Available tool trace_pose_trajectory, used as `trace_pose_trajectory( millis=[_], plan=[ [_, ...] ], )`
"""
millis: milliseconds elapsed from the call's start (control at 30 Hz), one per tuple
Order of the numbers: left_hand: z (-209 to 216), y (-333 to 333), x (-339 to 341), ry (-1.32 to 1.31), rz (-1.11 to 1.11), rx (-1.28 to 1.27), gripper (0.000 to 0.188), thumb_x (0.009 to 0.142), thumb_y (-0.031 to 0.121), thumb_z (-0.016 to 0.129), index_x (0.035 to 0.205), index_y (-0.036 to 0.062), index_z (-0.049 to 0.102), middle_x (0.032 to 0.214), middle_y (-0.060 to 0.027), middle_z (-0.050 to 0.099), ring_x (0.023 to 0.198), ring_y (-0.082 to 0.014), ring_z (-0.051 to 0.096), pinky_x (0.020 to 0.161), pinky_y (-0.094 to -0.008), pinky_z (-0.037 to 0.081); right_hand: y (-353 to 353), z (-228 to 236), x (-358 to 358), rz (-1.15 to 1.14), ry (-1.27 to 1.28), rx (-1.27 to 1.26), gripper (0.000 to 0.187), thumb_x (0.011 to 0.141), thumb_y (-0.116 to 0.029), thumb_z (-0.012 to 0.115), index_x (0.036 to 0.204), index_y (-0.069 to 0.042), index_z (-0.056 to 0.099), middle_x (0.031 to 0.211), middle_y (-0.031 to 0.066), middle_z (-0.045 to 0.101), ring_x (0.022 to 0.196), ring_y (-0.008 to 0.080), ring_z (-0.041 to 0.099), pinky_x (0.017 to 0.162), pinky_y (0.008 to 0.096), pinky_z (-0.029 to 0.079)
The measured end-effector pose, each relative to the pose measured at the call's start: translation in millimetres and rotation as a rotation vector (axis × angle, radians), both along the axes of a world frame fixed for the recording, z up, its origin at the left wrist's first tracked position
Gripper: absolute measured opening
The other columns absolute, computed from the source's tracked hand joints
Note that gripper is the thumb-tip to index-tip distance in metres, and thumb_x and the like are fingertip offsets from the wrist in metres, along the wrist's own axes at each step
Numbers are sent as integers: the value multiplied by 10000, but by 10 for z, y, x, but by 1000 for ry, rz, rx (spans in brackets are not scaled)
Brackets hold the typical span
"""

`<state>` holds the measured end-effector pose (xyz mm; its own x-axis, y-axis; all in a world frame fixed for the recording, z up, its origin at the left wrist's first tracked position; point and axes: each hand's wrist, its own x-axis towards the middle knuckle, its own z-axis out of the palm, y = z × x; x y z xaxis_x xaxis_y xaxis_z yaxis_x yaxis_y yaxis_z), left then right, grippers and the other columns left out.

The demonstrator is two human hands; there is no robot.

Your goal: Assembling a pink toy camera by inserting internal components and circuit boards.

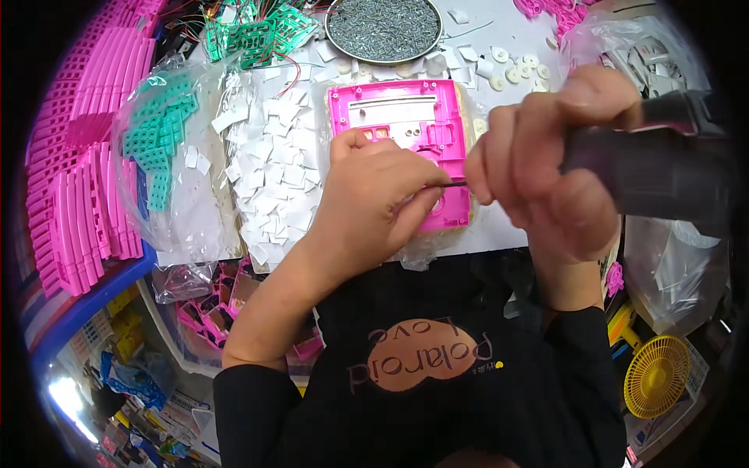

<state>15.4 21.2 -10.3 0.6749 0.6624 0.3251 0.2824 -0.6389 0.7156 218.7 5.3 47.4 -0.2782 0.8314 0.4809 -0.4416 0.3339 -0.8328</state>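
Observation:
A pink plastic casing (pixel 447 113) with its hollow, ribbed inside facing up lies on the worktable. My left hand (pixel 370 199) rests over its lower left part, with thumb and index finger pinched at the tip of a thin dark bit. Whatever the pinch holds is too small to make out. My right hand (pixel 546 156) is wrapped around a dark power screwdriver (pixel 647 168), held sideways above the casing's right edge. Its bit points left to my left fingertips. The back of the tool is blurred.
Behind the casing stands a round metal tray (pixel 328 35) of small screws. White squares (pixel 273 171) spread to the left, beside bagged green pieces (pixel 160 132) and stacked pink parts (pixel 90 195). Green circuit boards (pixel 261 35) lie at the back; white round parts (pixel 515 72) at right.

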Motion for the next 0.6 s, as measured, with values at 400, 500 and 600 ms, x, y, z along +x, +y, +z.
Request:
trace_pose_trajectory(
  millis=[400,500,600],
  plan=[
    [-25,-105,31,107,193,143,246,735,270,801,922,141,706,1098,-43,633,1061,-250,564,980,-547,306,-24,-209,-119,-281,-207,-58,378,914,-114,681,1243,-70,502,692,-1,494,589,104,480,594,283,448],
    [-75,-81,11,179,168,170,327,708,333,812,946,132,715,1209,-72,592,1145,-273,525,1031,-616,268,-59,-348,-186,-305,-81,-228,286,855,-67,720,1112,-13,607,825,-5,579,720,72,543,671,235,445],
    [-143,-98,7,239,155,192,364,693,354,811,966,128,730,1233,-74,582,1168,-280,513,1060,-651,243,-50,-437,-242,-359,-251,-102,219,867,-54,687,1047,-40,563,755,20,556,648,111,535,628,283,457]
  ],
)
